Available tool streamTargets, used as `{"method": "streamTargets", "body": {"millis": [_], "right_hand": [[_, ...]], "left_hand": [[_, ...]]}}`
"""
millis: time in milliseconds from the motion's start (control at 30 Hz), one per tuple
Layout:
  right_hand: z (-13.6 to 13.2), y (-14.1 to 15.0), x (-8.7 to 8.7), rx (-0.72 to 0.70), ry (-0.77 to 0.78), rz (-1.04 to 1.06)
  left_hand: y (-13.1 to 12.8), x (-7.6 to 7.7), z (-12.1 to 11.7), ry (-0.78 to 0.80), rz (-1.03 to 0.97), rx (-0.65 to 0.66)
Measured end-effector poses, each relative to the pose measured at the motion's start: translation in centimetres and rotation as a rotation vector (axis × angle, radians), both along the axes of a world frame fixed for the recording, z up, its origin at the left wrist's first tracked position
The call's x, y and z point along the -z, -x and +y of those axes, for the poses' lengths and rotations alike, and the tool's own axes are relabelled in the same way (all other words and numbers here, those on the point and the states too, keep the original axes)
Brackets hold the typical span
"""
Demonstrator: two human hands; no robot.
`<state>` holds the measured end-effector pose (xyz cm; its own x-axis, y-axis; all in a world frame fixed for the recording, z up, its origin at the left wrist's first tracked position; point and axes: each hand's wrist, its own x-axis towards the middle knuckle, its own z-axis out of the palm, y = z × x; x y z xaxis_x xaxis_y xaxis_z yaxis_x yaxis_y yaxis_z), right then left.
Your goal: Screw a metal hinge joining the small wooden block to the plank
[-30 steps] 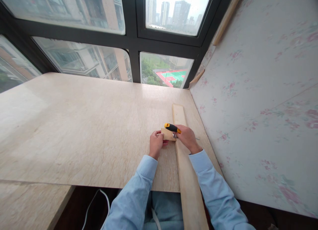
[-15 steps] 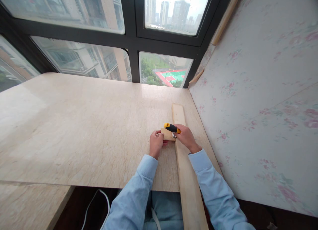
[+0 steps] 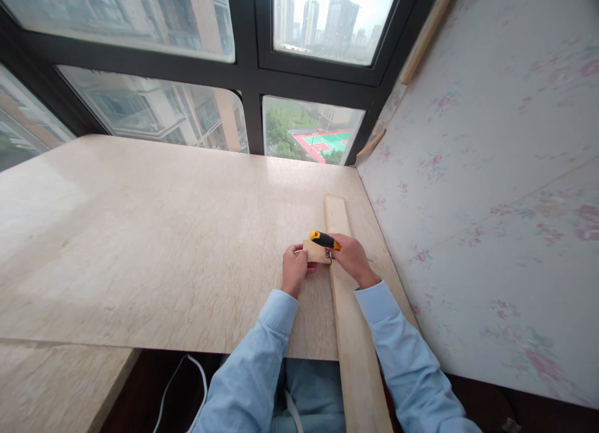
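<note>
A small flat wooden block (image 3: 314,251) is pinched at its left end by my left hand (image 3: 296,267). Its right end meets the left edge of a long pale wooden board (image 3: 358,333). My right hand (image 3: 352,258), over the board, is closed on a screwdriver with a yellow-and-black handle (image 3: 324,239). The handle points left, and a thin shaft seems to show past the far side of the hand. Under my right fingertips, a small shiny metal fitting (image 3: 329,254) sits where the block and board meet; the fingers partly hide it.
The board lies on a beige marble-patterned sill (image 3: 163,233) and juts over its front edge towards me. A flowered wall (image 3: 491,202) rises at the right. Dark-framed windows (image 3: 253,77) stand behind. A white cable (image 3: 203,383) hangs below the sill's front edge.
The fingers of my right hand have shifted slightly at the metal fitting, which looks a little different. Both hands otherwise keep their places and holds.
</note>
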<state>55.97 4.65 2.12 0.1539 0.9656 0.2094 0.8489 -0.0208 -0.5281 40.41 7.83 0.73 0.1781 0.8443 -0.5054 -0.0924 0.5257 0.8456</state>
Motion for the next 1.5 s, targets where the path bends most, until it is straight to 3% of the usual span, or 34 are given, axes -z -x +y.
{"method": "streamTargets", "body": {"millis": [300,600,1033,1300,1500], "right_hand": [[0.0,-0.5,0.1,-0.064,0.016,0.18],[0.3,-0.4,0.5,0.024,-0.017,0.055],[0.4,-1.3,1.2,-0.027,-0.015,0.419],[0.5,-1.0,1.3,0.043,-0.045,0.305],[0.5,-1.0,1.4,-0.003,-0.047,0.327]], "left_hand": [[0.1,-0.2,-0.1,-0.004,0.0,0.003],[-0.1,-0.1,0.0,-0.003,0.003,-0.005],[0.0,-0.4,0.0,0.002,0.007,-0.002],[-0.1,-0.3,-0.2,-0.012,0.02,-0.002],[0.0,-0.5,-0.1,-0.006,0.015,-0.009]]}}
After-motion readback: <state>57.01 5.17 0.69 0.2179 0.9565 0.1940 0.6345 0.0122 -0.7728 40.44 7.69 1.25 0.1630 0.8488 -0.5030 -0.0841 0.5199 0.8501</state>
